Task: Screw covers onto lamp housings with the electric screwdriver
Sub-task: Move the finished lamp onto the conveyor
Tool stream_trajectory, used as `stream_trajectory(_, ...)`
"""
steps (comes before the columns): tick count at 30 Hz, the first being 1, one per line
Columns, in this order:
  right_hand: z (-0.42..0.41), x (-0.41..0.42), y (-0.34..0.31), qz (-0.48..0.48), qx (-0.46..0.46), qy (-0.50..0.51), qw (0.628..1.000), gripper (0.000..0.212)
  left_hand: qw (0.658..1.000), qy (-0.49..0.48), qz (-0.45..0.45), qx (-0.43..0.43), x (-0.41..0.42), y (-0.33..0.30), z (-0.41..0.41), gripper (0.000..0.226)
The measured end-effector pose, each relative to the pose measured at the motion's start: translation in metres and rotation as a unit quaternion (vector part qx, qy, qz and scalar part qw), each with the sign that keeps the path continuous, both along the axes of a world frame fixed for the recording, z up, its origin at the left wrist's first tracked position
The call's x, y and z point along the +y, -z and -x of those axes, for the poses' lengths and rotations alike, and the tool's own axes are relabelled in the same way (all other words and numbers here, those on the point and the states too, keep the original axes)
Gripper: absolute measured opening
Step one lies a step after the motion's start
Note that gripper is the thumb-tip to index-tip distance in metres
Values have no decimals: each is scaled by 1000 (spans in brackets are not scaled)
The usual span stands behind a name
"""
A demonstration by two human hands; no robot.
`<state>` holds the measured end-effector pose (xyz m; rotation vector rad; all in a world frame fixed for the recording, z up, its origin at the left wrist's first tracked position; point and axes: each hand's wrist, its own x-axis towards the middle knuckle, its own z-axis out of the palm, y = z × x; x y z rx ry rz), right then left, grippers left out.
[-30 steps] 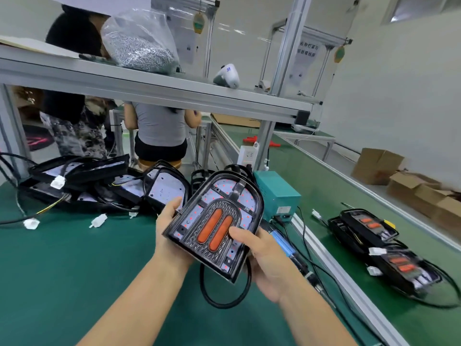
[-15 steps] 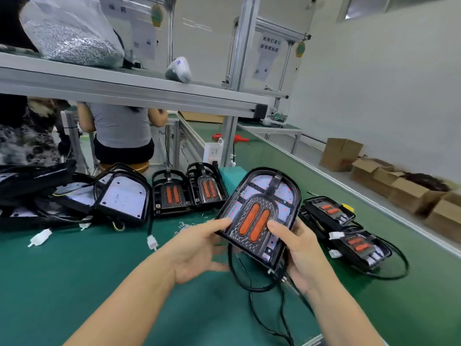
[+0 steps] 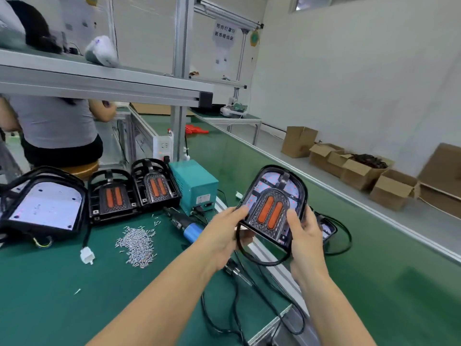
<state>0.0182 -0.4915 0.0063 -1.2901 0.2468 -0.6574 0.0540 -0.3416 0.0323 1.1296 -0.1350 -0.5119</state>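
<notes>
Both hands clamp one lamp housing (image 3: 273, 207) in air, right of bench centre: left hand (image 3: 225, 232) on left edge, right hand (image 3: 305, 236) on right. Electric screwdriver (image 3: 185, 224) lies unused beside screw pile (image 3: 137, 243). Two covered housings (image 3: 133, 192) far left; screw status unclear.

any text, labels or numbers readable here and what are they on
Nothing can be read with confidence.
Hanging white paper sign: two rows of printed characters, too blurred to quote.
Label on the teal power box: small print, too small to read.
Green round tag hanging from the frame: no legible marking.
Papers on the back wall: dark marks only, unreadable.
</notes>
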Motion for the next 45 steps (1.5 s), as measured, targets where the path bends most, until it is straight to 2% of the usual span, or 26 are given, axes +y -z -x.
stream_trajectory(4,-5,-37,16,-37,33,84,995,46,1000,22,-8,-9,-37,0,4,15)
stream_trajectory(8,-7,-76,26,-72,67,146,984,35,995,70,-42,-52,-67,-3,9,20)
stream_trajectory(10,-9,-93,28,-79,88,169,978,40,991,94,-61,-74,-80,-4,10,30)
stream_trajectory(15,-20,-123,31,-84,145,216,962,50,972,157,-132,-115,-100,6,11,70)
stream_trajectory(21,-32,-140,31,-42,210,244,946,39,938,209,-206,-187,-117,17,11,79)
stream_trajectory(23,-35,-145,31,-9,253,247,935,34,902,207,-272,-263,-121,22,10,80)
stream_trajectory(25,-37,-149,29,58,331,246,909,38,835,200,-366,-358,-125,27,8,80)
stream_trajectory(27,-35,-150,26,172,421,246,856,45,776,195,-431,-417,-128,30,7,80)
stream_trajectory(28,-32,-149,25,236,449,241,828,47,761,196,-448,-427,-130,32,6,79)
stream_trajectory(31,-23,-142,22,397,436,233,773,44,754,201,-461,-423,-130,37,4,77)
stream_trajectory(34,-24,-125,13,478,389,176,768,49,754,196,-466,-420,-128,41,1,76)
stream_trajectory(35,-25,-121,12,504,388,149,757,52,750,194,-470,-423,-127,42,0,76)
stream_trajectory(37,-27,-118,13,568,396,112,713,53,739,190,-481,-432,-125,45,-1,76)
stream_trajectory(40,-28,-123,15,615,392,99,677,49,725,186,-492,-445,-117,48,0,75)
stream_trajectory(45,-27,-131,13,621,403,70,669,49,712,175,-509,-451,-94,50,0,73)
